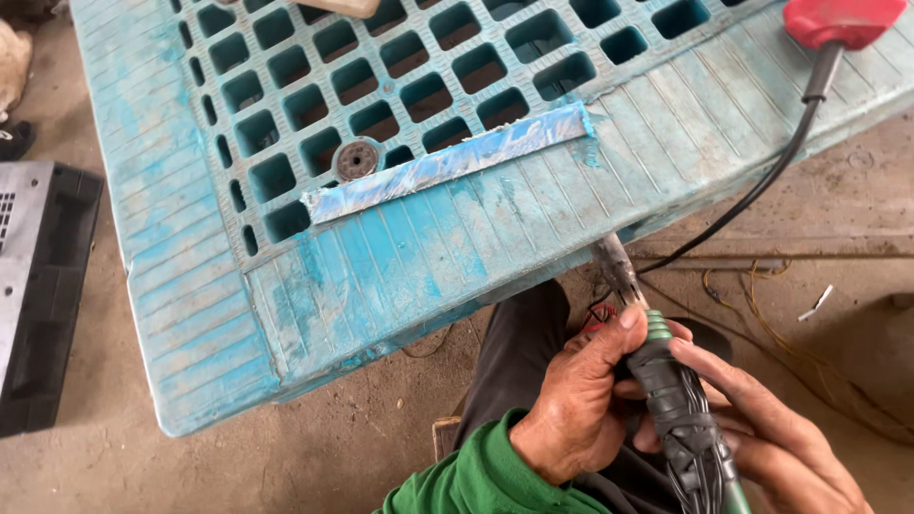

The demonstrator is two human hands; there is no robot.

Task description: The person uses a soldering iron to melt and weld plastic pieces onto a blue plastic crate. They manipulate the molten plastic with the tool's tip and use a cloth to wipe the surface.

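Two hands, left hand [571,405], right hand [762,428], grip one soldering iron [666,381]; one pallet [381,190].

The left hand [571,400] sits at about five o'clock in the view, back of the hand up, fingers curled shut and the thumb stretched toward one o'clock. A green sleeve covers its wrist at six o'clock. The right hand [762,428] lies just beside it toward four o'clock, long fingers pointing to ten o'clock, touching the left.
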